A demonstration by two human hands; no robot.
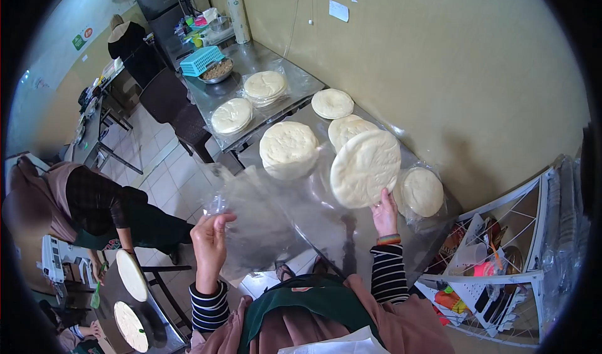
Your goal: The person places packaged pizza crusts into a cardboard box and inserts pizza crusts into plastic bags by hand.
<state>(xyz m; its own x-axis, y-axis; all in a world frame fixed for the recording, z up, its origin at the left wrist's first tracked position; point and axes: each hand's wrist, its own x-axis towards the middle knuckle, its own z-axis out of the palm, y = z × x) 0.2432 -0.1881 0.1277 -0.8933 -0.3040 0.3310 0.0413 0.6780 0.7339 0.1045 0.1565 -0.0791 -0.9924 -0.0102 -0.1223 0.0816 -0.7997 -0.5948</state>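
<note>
My right hand (385,213) grips the lower edge of a round flatbread (365,169), held up above the metal table (342,228). A clear plastic bag (257,219) hangs from my left hand (211,238), whose thumb and fingers pinch its edge. Behind the raised bread, another flatbread (348,128) is partly hidden. A stack of flatbreads (289,147) lies left of it, and one more flatbread (332,104) rests near the wall. At the right, a bagged flatbread (422,192) lies on the table.
Bagged breads (265,85), a blue basket (202,60) and a bowl (217,72) stand on the farther table. A wire rack (533,279) is at the right. At the left, a co-worker (100,203) leans over a table with round dough (131,274). A dark chair (175,112) stands behind.
</note>
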